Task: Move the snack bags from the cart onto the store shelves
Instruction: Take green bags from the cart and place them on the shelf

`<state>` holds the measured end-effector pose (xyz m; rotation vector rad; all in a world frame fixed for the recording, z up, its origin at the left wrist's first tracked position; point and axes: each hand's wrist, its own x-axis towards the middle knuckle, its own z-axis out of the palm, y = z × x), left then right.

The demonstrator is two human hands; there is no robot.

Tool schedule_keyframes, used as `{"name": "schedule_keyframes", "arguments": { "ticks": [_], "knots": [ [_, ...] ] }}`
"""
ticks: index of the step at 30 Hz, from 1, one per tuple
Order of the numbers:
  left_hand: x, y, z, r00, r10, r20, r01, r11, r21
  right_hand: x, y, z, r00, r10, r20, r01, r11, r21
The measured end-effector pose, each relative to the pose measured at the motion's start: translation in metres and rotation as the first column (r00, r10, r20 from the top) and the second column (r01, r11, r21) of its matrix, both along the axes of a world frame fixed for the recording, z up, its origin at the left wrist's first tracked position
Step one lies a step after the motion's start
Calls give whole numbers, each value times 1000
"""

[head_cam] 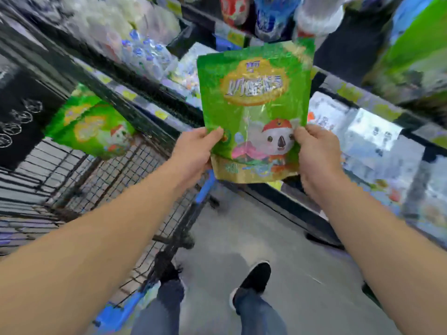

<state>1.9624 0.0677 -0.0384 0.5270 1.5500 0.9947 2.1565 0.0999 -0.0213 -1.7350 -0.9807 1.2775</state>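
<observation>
A green snack bag (pixel 254 102) with a koala picture and a gold bottom strip stands upright in the air in front of the shelves. My left hand (pixel 196 151) grips its lower left edge. My right hand (pixel 314 151) grips its lower right edge. A second green bag of the same kind (pixel 92 126) lies in the black wire cart (pixel 116 175) at the left. The view is blurred by motion.
Store shelves (pixel 358 122) with packaged goods and price tags run from upper left to lower right. More green bags (pixel 416 52) stand on a shelf at the upper right. The cart has a blue handle (pixel 205 187). Grey floor and my shoes lie below.
</observation>
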Motion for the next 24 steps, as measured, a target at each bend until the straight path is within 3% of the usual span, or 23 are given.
{"name": "schedule_keyframes", "arguments": {
  "ticks": [13,16,20,24],
  "knots": [
    [217,57,33,971,-237,-41,238,971,25,211,7,14,960,-276,38,274,961,41],
    [248,67,33,956,-285,-67,287,957,29,245,6,16,934,-316,168,306,948,83],
    [284,82,31,921,-378,-96,384,921,55,282,7,19,825,-336,454,322,940,111],
    [320,101,29,880,-462,-109,470,880,64,312,9,21,733,-383,563,378,916,131]
  ]
}}
